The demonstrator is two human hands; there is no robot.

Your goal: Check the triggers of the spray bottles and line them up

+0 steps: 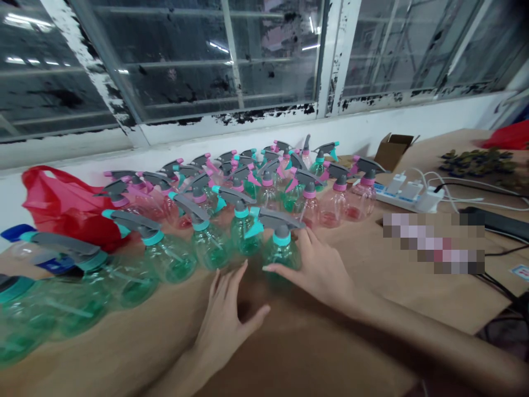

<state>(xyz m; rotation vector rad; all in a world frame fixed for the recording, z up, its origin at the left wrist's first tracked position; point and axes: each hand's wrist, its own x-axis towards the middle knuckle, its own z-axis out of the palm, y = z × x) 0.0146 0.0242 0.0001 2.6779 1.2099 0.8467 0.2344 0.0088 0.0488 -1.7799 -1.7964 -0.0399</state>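
Note:
Several green spray bottles with grey-and-teal trigger heads stand in a row across the brown table (330,358), and several pink ones stand behind them. My right hand (316,270) rests against the nearest green bottle (281,248), its thumb and fingers curved around the bottle's right side and base. My left hand (225,320) hovers flat just in front of the row, fingers stretched out and apart, holding nothing.
A red plastic bag (66,207) lies at the left. A small cardboard box (392,149), a white power strip (407,196) with cables and a dark pile of small parts (475,162) sit at the right. A white wall and windows close off the back.

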